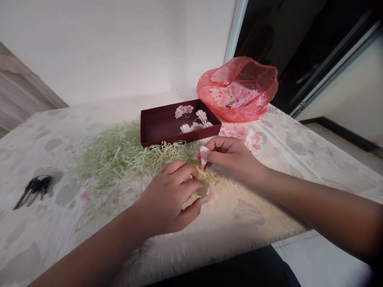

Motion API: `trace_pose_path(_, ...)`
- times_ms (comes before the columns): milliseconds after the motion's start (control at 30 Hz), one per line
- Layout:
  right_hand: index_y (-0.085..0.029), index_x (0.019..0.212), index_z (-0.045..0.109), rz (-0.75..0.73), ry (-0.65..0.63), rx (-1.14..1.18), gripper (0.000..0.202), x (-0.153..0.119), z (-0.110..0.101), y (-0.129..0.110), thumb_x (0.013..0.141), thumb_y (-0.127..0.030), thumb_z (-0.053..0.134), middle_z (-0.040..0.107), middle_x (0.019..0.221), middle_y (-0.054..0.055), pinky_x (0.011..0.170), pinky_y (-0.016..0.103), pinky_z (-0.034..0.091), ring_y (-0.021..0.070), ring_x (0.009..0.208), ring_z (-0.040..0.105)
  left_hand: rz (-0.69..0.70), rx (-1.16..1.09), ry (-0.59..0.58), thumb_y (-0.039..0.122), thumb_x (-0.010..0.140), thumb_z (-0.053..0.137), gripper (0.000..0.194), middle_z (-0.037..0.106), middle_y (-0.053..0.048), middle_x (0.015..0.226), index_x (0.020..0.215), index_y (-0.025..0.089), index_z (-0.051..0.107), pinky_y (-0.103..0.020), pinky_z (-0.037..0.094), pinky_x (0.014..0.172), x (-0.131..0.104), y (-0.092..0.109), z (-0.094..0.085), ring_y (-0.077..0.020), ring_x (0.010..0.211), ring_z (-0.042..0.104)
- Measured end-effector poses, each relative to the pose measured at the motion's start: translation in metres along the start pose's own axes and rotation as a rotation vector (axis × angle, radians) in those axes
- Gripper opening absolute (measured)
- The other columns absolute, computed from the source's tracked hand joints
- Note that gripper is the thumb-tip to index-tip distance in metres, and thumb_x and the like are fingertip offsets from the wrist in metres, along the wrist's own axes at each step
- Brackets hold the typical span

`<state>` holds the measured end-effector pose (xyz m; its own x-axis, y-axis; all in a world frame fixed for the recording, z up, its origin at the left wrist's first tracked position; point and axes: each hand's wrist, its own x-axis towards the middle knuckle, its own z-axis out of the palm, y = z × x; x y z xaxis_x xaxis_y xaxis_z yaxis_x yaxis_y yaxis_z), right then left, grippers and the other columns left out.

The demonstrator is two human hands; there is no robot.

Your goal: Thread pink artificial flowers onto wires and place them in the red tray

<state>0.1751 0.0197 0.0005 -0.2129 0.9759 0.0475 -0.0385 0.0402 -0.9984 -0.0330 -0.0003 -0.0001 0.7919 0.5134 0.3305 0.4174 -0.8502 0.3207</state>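
Observation:
My right hand pinches a small pink-and-white flower between thumb and fingers, just in front of the dark red box. To its left, my left hand is curled with the thumb and fingertips apart, near another pale pink flower on the tablecloth. Several similar flowers with thin wire stems lie inside the open box, mostly at its right side. Pale green shredded filler is heaped in front and to the left of the box.
Behind the box at the right stands a red plastic bag holding many pink flowers. More flowers lie below it. A bunch of keys is at the far left on the patterned tablecloth. A wall rises behind the table.

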Motion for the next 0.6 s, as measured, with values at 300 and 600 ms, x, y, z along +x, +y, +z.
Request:
trace_pose_path(300,-0.017,0.068,0.064,0.013,-0.080,0.061,0.027,-0.0018,0.0003,-0.0014,0.078,-0.037,0.079,0.069,0.065,0.002,0.059,0.025,0.054,0.0125,0.059,0.064,-0.191,-0.397,0.170,0.022,0.091,0.068,0.008,0.076,-0.002,0.087,0.088,0.024,0.076,-0.034,0.052,0.081,0.0044,0.0021,0.0008,-0.0193,0.087,0.067)
trace_pose_path(600,-0.017,0.068,0.064,-0.005,-0.166,0.035,0.029,-0.0040,-0.0027,-0.0048,0.079,-0.039,0.079,0.064,0.063,0.000,0.055,0.025,0.048,0.0114,0.056,0.059,-0.671,-0.675,0.326,0.041,0.087,0.073,0.017,0.071,0.001,0.072,0.082,0.026,0.078,-0.025,0.044,0.055,0.0022,0.0046,-0.0004,-0.0140,0.064,0.060)
